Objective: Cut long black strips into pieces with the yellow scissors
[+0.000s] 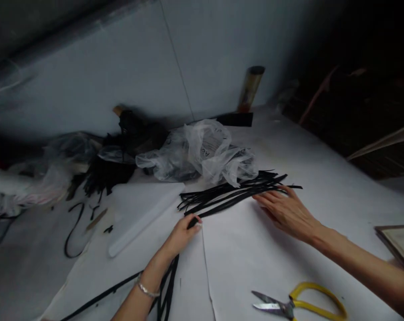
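Note:
My left hand (183, 232) is closed around the ends of several black strips (170, 285), which trail down under my forearm toward the bottom edge. A bundle of loose black strips (225, 196) lies on the white work surface just beyond it. At the right end of that bundle is my right hand (285, 209), its fingers stretched out against the strips and its thumb raised beside them. Yellow-handled scissors (285, 306) lie with blades parted below my right hand, touched by neither hand.
A clear plastic bag (208, 151) sits behind the bundle, with a tall tube-shaped can (251, 89) by the wall. Folded white sheet (143, 214) lies at left, near a curled black strip (73, 232) and more bagged items. A framed flat object (398, 243) is at right.

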### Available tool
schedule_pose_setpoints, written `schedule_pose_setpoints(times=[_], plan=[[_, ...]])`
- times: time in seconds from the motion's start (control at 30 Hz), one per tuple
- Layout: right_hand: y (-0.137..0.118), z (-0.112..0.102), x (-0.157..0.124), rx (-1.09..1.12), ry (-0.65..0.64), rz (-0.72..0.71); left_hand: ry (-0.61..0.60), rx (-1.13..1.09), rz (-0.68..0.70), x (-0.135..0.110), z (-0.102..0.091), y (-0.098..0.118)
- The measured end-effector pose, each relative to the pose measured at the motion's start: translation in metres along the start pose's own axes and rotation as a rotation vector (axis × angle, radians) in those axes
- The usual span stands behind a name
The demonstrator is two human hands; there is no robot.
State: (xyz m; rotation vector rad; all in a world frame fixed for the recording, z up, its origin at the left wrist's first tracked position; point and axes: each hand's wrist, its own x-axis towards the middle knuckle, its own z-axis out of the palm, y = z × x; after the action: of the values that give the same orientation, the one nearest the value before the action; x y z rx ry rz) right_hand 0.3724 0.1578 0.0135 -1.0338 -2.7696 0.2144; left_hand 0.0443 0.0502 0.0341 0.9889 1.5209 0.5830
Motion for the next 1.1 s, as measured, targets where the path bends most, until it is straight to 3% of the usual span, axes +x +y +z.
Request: schedule_pose_setpoints(times=[0.1, 0.27, 0.4, 0.6, 0.87, 1.1], plan=[[-0.043, -0.004, -0.018, 0.171, 0.065, 0.115, -0.024, 0.061, 0.065, -0.032, 0.014, -0.003], [-0.145, -0.014, -0.009, 1.033, -0.230, 0.355, -0.115, -0.076, 0.064, -0.074, 0.025, -0.007], [-0.205, -0.018, 0.015, 1.266, -0.283, 0.399, -0.117, -0.112, 0.110, -0.098, 0.024, -0.012], [-0.254, -0.032, 0.020, 1.297, -0.265, 0.438, -0.045, -0.162, 0.193, -0.139, 0.013, -0.021], [-0.303, -0.061, 0.011, 1.171, -0.306, 0.211, -0.230, -0.436, 0.295, -0.187, -0.016, -0.031], [-0.341, -0.077, 0.003, 0.992, -0.252, 0.101, -0.213, -0.341, 0.328, -0.230, -0.033, -0.031]])
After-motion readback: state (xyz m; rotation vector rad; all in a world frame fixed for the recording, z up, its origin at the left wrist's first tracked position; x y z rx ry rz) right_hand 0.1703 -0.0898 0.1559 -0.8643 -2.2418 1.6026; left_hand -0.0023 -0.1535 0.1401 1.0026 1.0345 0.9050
